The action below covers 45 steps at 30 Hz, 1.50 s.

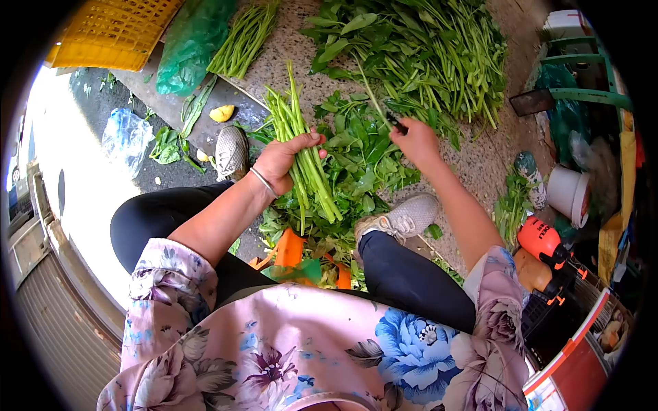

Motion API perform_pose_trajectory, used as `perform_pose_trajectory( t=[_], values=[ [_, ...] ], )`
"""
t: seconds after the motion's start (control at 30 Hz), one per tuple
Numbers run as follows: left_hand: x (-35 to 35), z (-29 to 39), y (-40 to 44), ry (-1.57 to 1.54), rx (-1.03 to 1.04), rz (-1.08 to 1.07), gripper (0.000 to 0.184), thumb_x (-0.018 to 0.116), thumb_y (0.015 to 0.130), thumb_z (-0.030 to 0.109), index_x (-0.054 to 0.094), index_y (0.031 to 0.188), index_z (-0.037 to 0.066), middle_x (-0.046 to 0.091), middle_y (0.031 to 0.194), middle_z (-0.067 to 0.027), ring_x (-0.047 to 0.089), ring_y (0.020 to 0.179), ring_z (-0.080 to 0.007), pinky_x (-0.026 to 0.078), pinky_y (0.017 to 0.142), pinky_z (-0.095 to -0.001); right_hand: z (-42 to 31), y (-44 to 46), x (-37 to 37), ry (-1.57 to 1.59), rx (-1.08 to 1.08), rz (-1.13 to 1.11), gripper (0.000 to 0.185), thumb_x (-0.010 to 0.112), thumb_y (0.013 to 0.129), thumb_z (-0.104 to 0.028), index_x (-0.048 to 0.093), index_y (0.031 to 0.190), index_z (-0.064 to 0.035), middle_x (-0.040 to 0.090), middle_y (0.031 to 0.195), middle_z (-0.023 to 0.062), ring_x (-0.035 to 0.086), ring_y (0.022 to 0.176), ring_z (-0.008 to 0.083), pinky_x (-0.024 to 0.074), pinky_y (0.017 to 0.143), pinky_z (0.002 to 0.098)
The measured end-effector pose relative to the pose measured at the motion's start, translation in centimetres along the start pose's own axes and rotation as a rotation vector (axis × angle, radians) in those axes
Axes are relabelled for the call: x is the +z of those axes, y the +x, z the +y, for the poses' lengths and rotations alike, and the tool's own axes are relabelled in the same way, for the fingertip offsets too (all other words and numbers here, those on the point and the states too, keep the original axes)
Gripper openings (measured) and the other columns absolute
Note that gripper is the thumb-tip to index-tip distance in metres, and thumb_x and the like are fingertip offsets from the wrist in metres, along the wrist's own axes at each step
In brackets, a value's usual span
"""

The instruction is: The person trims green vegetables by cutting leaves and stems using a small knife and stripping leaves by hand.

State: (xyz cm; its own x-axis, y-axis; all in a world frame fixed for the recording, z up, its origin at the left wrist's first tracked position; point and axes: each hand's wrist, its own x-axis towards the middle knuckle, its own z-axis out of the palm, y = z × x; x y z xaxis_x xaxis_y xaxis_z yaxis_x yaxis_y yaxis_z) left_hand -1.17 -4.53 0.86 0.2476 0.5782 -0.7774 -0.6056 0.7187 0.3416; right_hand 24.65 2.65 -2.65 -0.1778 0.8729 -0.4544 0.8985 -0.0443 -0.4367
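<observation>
My left hand [282, 159] is closed around a bunch of bare green stems [312, 179], held tilted above the ground between my shoes. In my right hand [417, 142] is a knife [373, 97] with a black handle, its thin blade pointing up and away, apart from the stems. Cut leaves [360, 140] lie in a heap beneath and between both hands. Beyond them is a large pile of leafy greens with long stems [439, 58]. A smaller bundle of trimmed stems [245, 40] rests on the ground at the upper left.
A yellow crate [113, 31] and a green plastic bag [195, 48] are at the upper left, with a clear bag [128, 140] below. On the right stand a white pot [567, 193], red-orange spray bottle [540, 238] and green metal frame [582, 96]. My shoes [404, 218] flank the leaf heap.
</observation>
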Motion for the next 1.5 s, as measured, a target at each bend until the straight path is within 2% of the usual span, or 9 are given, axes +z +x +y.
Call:
perform_pose_trajectory(
  t=[0.1, 0.37, 0.53, 0.77, 0.93, 1.03, 1.13, 1.27, 1.5],
  values=[
    [-0.1, -0.4, 0.2, -0.026, 0.014, 0.025, 0.019, 0.062, 0.076, 0.009, 0.055, 0.093, 0.003, 0.062, 0.088, -0.0084, 0.060, 0.073, -0.0190, 0.050, 0.065, -0.0328, -3.9, -4.2, 1.0, 0.808, 0.086, -0.264, 0.016, 0.069, 0.070, -0.010, 0.059, 0.080, -0.0019, 0.054, 0.066, -0.0008, 0.047, 0.053, 0.0039, 0.0389, 0.047, 0.0178],
    [1.8, -0.8, -1.2, 0.071, 0.018, -0.088, 0.019, 0.059, 0.079, 0.010, 0.055, 0.096, 0.003, 0.059, 0.093, -0.0073, 0.058, 0.082, -0.0197, 0.050, 0.070, -0.0353, -6.5, -8.1, 2.8, 0.908, -0.200, -0.292, 0.016, 0.070, 0.071, -0.009, 0.058, 0.079, -0.0018, 0.053, 0.069, -0.0019, 0.043, 0.055, 0.0031, 0.0366, 0.048, 0.0176],
    [1.6, -0.5, -1.5, 0.048, 0.039, -0.170, 0.018, 0.059, 0.078, 0.007, 0.051, 0.094, 0.003, 0.060, 0.091, -0.0081, 0.060, 0.077, -0.0201, 0.049, 0.069, -0.0335, -5.3, -6.0, 1.0, 1.417, 0.095, -0.637, 0.044, 0.039, 0.089, -0.041, 0.050, 0.111, -0.0035, 0.048, 0.068, -0.0005, 0.036, 0.045, 0.0058, 0.0311, 0.039, 0.0208],
    [2.2, -0.6, -1.9, 0.035, -0.043, -0.297, 0.016, 0.057, 0.078, 0.006, 0.048, 0.091, 0.009, 0.058, 0.087, -0.0035, 0.058, 0.073, -0.0170, 0.049, 0.067, -0.0281, -6.5, -4.5, 0.3, 1.998, 0.149, -0.919, 0.040, 0.036, 0.091, -0.038, 0.040, 0.119, -0.0102, 0.048, 0.068, -0.0016, 0.036, 0.046, 0.0062, 0.0284, 0.039, 0.0181],
    [1.9, -0.8, -1.8, 0.045, -0.060, -0.325, 0.019, 0.059, 0.077, 0.006, 0.048, 0.092, 0.007, 0.060, 0.089, -0.0063, 0.059, 0.074, -0.0177, 0.050, 0.067, -0.0301, -7.0, -4.5, 0.1, 1.900, 0.175, -0.844, 0.041, 0.039, 0.091, -0.035, 0.037, 0.125, -0.0116, 0.038, 0.061, -0.0050, 0.033, 0.044, 0.0046, 0.0251, 0.036, 0.0170],
    [1.5, -0.7, -1.7, 0.073, -0.069, -0.287, 0.019, 0.060, 0.076, 0.006, 0.050, 0.091, 0.006, 0.061, 0.087, -0.0073, 0.059, 0.074, -0.0178, 0.050, 0.067, -0.0295, -5.3, -3.9, 0.6, 1.480, 0.263, -0.646, 0.039, 0.043, 0.090, -0.032, 0.042, 0.123, -0.0120, 0.036, 0.056, -0.0062, 0.030, 0.043, 0.0039, 0.0224, 0.036, 0.0174],
    [1.4, -0.9, -1.8, 0.135, -0.054, -0.233, 0.019, 0.061, 0.075, 0.004, 0.050, 0.091, 0.006, 0.061, 0.086, -0.0085, 0.060, 0.072, -0.0182, 0.050, 0.066, -0.0301, -3.5, -4.1, -0.3, 0.859, 0.249, -0.933, 0.043, 0.044, 0.090, -0.030, 0.039, 0.126, -0.0079, 0.034, 0.054, -0.0056, 0.026, 0.043, 0.0033, 0.0199, 0.037, 0.0178],
    [1.0, -1.0, -1.8, 0.169, -0.134, -0.204, 0.019, 0.062, 0.074, 0.001, 0.050, 0.089, 0.004, 0.061, 0.085, -0.0105, 0.060, 0.069, -0.0191, 0.051, 0.064, -0.0304, -2.1, -3.8, -1.4, 1.450, 0.097, -0.987, 0.039, 0.044, 0.090, -0.030, 0.041, 0.121, -0.0061, 0.038, 0.058, -0.0037, 0.029, 0.043, 0.0039, 0.0215, 0.036, 0.0182],
    [1.5, -1.3, -2.3, 0.283, -0.227, -0.194, 0.017, 0.060, 0.073, -0.003, 0.052, 0.086, 0.004, 0.061, 0.080, -0.0111, 0.061, 0.066, -0.0210, 0.051, 0.061, -0.0320, -2.8, -1.9, -2.6, 1.407, 0.107, -0.704, 0.039, 0.042, 0.090, -0.030, 0.043, 0.122, -0.0079, 0.033, 0.054, -0.0071, 0.028, 0.042, 0.0019, 0.0226, 0.035, 0.0170]
  ],
)
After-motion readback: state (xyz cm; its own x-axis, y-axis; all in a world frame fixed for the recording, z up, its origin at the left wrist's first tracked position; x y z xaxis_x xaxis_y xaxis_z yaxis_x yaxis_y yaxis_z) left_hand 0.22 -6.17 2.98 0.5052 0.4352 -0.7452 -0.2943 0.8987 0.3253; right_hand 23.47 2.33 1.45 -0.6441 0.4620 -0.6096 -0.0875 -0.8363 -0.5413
